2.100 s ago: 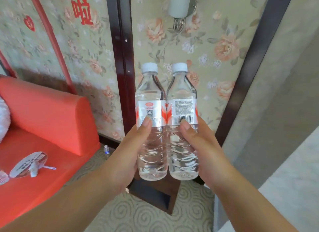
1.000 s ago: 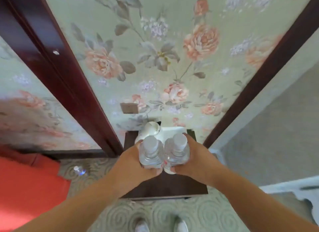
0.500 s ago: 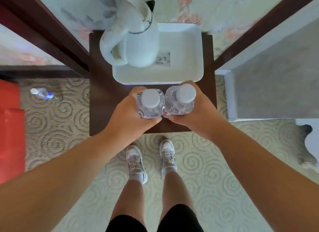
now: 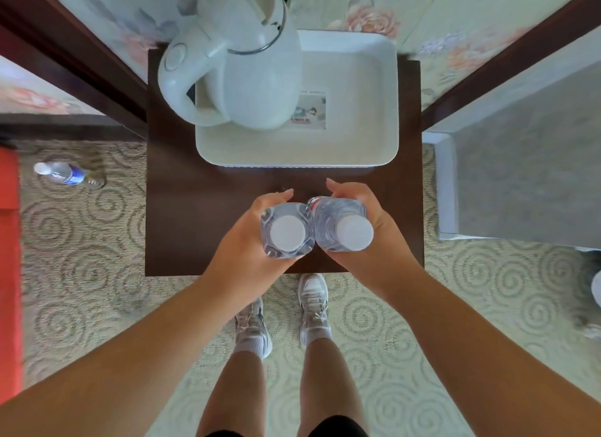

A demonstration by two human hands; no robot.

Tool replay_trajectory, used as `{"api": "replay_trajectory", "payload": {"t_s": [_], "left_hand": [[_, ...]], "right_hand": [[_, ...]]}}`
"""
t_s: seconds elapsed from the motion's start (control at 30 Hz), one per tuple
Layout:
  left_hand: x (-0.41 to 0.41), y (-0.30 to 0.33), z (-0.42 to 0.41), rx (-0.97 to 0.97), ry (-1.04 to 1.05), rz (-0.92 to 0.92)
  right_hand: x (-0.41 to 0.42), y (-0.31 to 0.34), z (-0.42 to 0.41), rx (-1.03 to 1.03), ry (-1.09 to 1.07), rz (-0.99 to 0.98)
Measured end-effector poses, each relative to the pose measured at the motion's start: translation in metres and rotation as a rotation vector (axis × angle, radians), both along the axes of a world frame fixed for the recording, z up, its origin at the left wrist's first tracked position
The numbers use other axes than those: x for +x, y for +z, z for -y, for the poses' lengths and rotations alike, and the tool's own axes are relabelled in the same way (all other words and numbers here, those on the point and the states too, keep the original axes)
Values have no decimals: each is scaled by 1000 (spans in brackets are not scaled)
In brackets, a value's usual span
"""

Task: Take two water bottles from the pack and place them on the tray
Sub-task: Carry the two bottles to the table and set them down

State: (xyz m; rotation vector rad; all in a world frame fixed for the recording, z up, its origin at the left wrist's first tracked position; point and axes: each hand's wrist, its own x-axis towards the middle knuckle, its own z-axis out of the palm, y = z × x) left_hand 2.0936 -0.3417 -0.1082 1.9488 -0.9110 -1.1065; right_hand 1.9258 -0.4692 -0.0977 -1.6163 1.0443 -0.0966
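Note:
Seen from straight above, two clear water bottles with white caps stand upright side by side. My left hand (image 4: 242, 241) grips the left water bottle (image 4: 287, 231). My right hand (image 4: 382, 238) grips the right water bottle (image 4: 349, 229). Both bottles hang over the near part of a dark wooden table (image 4: 195, 209), just short of the white tray (image 4: 357, 144). The tray's right half is bare except for a small picture label. No bottle pack is in view.
A white electric kettle (image 4: 247, 66) fills the tray's left half. Another water bottle (image 4: 61, 173) lies on the patterned carpet at left, beside a red sofa edge (image 4: 8, 258). Floral wall and dark wood frames stand behind the table. My shoes (image 4: 283, 310) are just before the table.
The view has tilted from the wall down to the table. Both hands have carried the bottles down from chest height to just above the tabletop, in front of the tray.

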Motion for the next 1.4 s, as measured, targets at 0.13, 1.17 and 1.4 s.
{"api": "replay_trajectory", "payload": {"t_s": [0.13, 1.17, 1.4], "left_hand": [[1, 1, 8, -4, -11, -2], [26, 147, 32, 226, -279, 482], [5, 174, 49, 377, -454, 652]], "right_hand": [[0, -1, 1, 21, -53, -2], [2, 131, 20, -327, 210, -413], [34, 166, 15, -456, 400, -566]]}}
